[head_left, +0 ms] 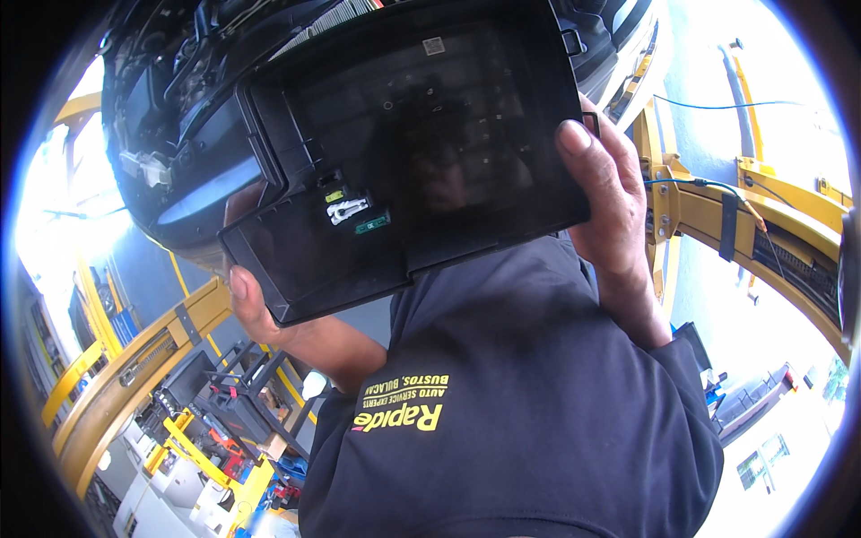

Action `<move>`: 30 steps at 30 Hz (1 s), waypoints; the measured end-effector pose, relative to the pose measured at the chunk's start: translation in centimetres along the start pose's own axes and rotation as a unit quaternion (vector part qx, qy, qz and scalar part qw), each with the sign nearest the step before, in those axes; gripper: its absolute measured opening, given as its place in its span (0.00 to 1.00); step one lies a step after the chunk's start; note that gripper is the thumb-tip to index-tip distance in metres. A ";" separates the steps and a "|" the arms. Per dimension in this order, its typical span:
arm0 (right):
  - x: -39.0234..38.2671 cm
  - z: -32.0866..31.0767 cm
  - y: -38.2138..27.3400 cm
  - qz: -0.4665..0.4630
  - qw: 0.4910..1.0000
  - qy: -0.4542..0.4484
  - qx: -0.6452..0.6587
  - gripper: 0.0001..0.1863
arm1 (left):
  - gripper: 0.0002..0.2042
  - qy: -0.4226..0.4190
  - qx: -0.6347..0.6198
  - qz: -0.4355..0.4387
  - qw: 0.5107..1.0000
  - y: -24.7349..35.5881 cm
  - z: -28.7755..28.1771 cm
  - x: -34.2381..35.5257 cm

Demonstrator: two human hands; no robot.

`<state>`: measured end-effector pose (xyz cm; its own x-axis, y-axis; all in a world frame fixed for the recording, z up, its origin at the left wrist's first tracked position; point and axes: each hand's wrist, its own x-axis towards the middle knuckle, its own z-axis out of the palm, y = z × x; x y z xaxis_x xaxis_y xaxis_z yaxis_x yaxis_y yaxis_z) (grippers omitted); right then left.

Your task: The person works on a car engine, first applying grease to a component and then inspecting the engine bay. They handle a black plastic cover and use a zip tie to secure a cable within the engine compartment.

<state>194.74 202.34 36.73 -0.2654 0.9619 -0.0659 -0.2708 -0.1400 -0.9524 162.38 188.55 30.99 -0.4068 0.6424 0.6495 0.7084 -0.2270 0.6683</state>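
A black plastic fuse box cover is held up in front of me, its hollow inner side facing me. My left hand grips its lower left corner, thumb on the rim and the other fingers mostly hidden behind. On the right edge, my right hand is closed with the thumb on the inner face. Clipped inside are a small yellow-green fuse, a white fuse puller and a green fuse. A small square label shows near the cover's top.
Behind the cover is a car's engine bay, partly hidden by it. Yellow lift arms extend on both sides. A thin blue cable runs along the right one. A dark tool cart stands at the lower left.
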 end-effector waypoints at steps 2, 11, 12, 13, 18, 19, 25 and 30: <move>0.1 0.0 -0.1 0.006 1.000 -0.004 -0.002 0.21 | 0.25 0.001 -0.010 -0.006 1.000 -0.1 -0.1 -0.1; 0.0 0.5 -0.3 0.006 1.000 0.011 0.000 0.24 | 0.24 0.006 -0.058 -0.030 0.998 -0.1 -0.2 -0.4; 0.0 0.6 -0.3 0.004 1.000 0.010 0.005 0.24 | 0.24 0.007 -0.062 -0.033 0.997 -0.1 0.0 -0.4; 0.0 0.6 -0.4 0.007 1.000 0.011 0.005 0.24 | 0.24 0.008 -0.068 -0.036 0.997 -0.1 0.0 -0.4; -0.1 0.3 -0.3 0.011 1.000 -0.001 0.002 0.23 | 0.24 0.010 -0.092 -0.052 0.994 -0.2 0.0 -0.3; -0.1 0.3 -0.2 0.009 1.000 -0.003 0.001 0.23 | 0.24 0.012 -0.094 -0.056 0.994 -0.3 -0.1 -0.3; -0.5 0.5 0.2 -0.050 0.997 0.001 -0.056 0.22 | 0.24 0.013 -0.082 -0.056 0.995 -0.6 -0.5 -0.3; -0.4 0.5 0.0 -0.028 0.999 -0.002 -0.019 0.23 | 0.24 0.012 -0.084 -0.057 0.995 -0.5 -0.4 -0.5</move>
<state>194.41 201.89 36.89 -0.2547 0.9670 -0.0113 -0.2498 -0.0771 -0.9652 161.96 188.06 30.46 -0.4946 0.6538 0.5726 0.5517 -0.2730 0.7881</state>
